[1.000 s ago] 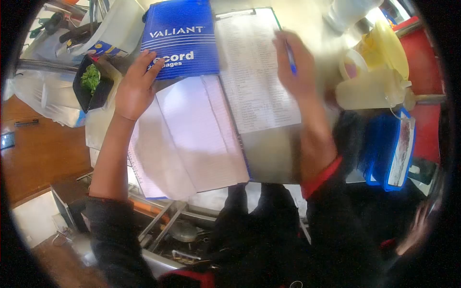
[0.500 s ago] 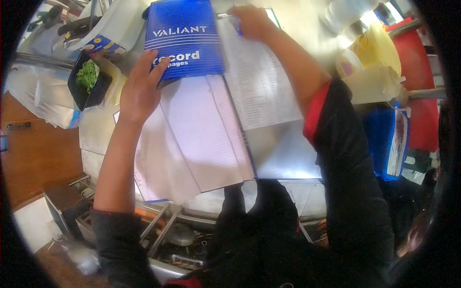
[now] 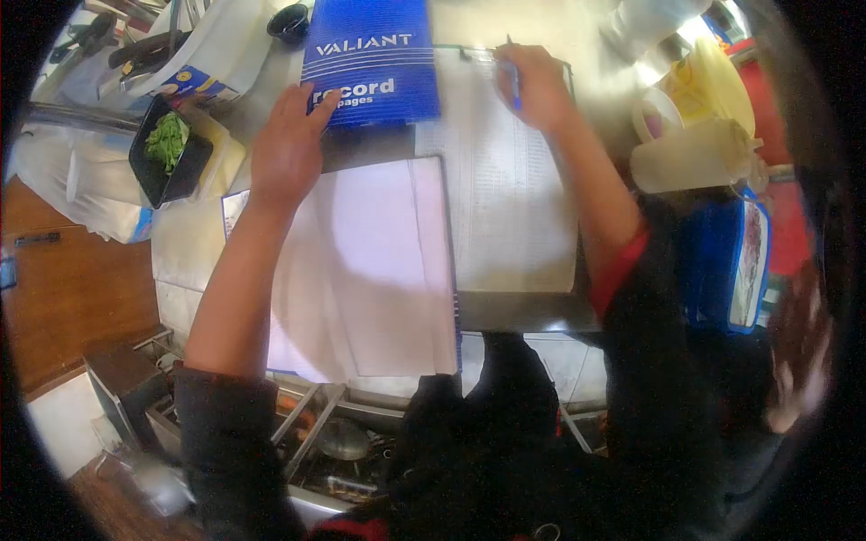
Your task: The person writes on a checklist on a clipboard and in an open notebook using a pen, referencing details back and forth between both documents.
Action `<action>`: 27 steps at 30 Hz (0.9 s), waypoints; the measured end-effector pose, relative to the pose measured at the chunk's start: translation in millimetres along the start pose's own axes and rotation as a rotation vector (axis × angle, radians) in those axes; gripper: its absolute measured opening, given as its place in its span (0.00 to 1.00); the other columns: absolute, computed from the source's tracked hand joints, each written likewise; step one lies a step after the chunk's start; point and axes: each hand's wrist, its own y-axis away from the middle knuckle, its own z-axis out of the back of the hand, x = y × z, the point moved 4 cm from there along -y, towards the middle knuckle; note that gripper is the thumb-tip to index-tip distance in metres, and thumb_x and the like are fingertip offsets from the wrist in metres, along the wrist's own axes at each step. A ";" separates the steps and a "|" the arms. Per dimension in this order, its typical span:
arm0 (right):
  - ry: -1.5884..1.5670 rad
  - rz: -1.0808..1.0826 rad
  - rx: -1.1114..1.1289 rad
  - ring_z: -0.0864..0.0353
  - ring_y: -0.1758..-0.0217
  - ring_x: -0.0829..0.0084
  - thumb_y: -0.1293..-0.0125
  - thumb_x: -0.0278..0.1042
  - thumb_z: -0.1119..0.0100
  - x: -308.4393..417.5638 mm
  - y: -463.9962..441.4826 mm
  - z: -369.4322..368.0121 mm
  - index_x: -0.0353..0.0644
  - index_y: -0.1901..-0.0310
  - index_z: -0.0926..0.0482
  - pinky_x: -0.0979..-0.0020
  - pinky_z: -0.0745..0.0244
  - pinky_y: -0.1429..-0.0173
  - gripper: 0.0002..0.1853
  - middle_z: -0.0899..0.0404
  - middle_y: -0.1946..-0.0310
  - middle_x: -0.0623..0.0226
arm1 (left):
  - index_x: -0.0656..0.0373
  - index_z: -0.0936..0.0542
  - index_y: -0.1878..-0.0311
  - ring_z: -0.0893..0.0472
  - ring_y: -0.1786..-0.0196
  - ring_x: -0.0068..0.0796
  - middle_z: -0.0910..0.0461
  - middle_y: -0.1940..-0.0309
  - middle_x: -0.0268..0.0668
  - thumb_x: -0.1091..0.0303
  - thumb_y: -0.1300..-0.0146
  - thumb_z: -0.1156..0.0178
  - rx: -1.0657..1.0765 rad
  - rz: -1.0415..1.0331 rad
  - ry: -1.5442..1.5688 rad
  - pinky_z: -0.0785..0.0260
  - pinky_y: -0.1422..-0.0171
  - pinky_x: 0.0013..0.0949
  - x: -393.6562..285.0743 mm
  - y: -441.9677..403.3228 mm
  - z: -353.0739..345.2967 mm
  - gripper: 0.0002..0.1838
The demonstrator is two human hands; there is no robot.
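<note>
My left hand is closed on the lower left corner of a blue VALIANT record book, with thumb and fingertips over its cover. Below it lies an open notebook with ruled pages, partly covered by my left forearm. In my right hand is a blue pen. That hand rests at the top of a printed list sheet that looks clipped to a board. Whether the fingers also grip the board's edge is hidden.
A black tub of green leaves stands at the left, near a white plastic bin. A small black cup sits behind the record book. To the right are a cloudy plastic jug, a yellow bag and a blue item.
The record book has shifted right and slightly away with my left hand. My right hand and the list sheet have moved right and nearer. The open notebook has shifted and turned slightly.
</note>
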 end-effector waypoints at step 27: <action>-0.009 -0.021 -0.147 0.21 0.49 0.52 0.43 0.22 0.38 104.4 113.3 33.5 0.35 0.49 0.21 0.58 0.26 0.43 0.18 0.20 0.53 0.49 | 0.78 0.50 0.28 0.55 0.23 0.71 0.53 0.27 0.72 0.45 0.38 0.38 0.419 0.644 0.207 0.65 0.25 0.70 -85.0 243.4 74.5 0.52</action>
